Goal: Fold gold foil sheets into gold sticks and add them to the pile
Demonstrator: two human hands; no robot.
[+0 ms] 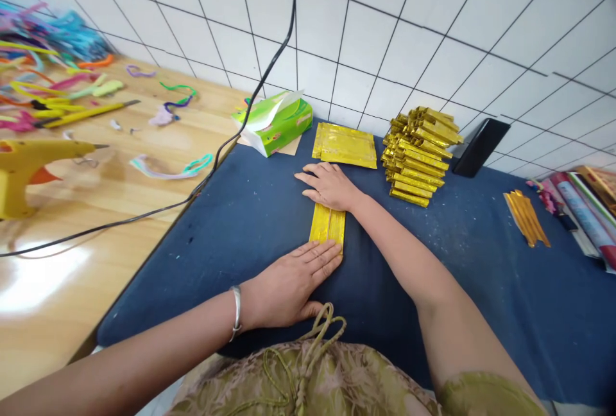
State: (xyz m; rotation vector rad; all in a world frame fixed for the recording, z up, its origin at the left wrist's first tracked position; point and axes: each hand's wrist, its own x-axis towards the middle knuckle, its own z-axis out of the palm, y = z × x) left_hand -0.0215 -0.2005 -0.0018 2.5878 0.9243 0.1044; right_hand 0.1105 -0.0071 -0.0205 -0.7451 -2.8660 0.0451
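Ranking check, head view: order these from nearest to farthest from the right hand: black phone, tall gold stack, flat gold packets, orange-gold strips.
1. Flat gold packets: just beyond the right hand.
2. Tall gold stack: right of the packets.
3. Black phone: right of the stack.
4. Orange-gold strips: farther right still.

Two hands: one left hand (289, 284), one right hand (332, 186). One bracelet (237, 310). One gold foil piece (327, 226) between the hands, one flat gold pile (346, 145), one tall heap of folded gold strips (418, 162) — too overlapped to count singly — and one small bundle of orange-gold strips (527, 218). One green pack (289, 125), one phone (482, 146), one glue gun (48, 151), one black cable (262, 83). Two work surfaces: one wooden tabletop (110, 210), one blue-covered table (240, 230). The coloured stems (81, 37) are many — tangled beyond counting.
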